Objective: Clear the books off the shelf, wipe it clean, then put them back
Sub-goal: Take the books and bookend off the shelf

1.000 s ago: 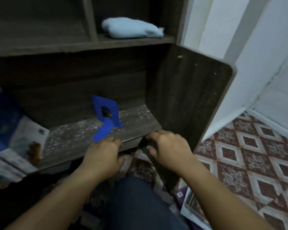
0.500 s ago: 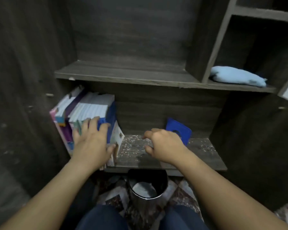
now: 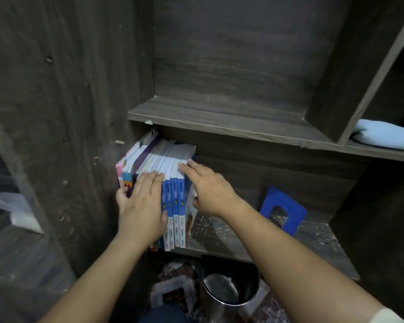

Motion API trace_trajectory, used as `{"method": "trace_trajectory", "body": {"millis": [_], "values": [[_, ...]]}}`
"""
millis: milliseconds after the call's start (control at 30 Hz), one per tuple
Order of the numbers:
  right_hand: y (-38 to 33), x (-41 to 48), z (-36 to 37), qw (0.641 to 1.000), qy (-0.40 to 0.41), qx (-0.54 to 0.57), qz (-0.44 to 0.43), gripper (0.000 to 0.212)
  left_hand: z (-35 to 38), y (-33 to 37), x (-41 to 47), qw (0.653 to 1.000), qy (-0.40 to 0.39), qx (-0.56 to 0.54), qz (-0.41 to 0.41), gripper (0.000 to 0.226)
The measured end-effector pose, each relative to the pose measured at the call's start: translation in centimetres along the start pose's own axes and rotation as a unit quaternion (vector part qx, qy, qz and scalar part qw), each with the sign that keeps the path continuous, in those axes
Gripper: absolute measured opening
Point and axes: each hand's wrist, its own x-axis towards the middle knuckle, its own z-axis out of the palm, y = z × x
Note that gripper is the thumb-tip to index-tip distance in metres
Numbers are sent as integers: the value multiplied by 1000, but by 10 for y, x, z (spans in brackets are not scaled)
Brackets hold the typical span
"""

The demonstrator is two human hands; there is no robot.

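A row of books (image 3: 175, 203) is seen standing upright at the left end of the lower shelf (image 3: 222, 233), centre left of the frame. The left hand (image 3: 142, 207) is laid flat on the spines, fingers straight and close together, thumb at the row's left edge. The right hand (image 3: 210, 192) is stretched over the top edges of the rightmost books, fingers extended, thumb lowered beside the outer cover. A blue bookend (image 3: 283, 212) is stood further right on the speckled board. A light blue cloth (image 3: 388, 135) is lodged at the right edge.
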Motion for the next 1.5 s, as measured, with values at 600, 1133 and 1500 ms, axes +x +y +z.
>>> {"method": "trace_trajectory", "body": {"millis": [600,1133,1500], "values": [[25,23,18,975,104,-167,-107,51,10,9,-2,1000,11,18,-22,102],[92,-99,-48,964,265,-2,37,61,13,76,-31,987,31,-139,75,88],[101,-234,-93,943,238,57,225,35,-44,143,-26,977,10,-118,178,26]]}}
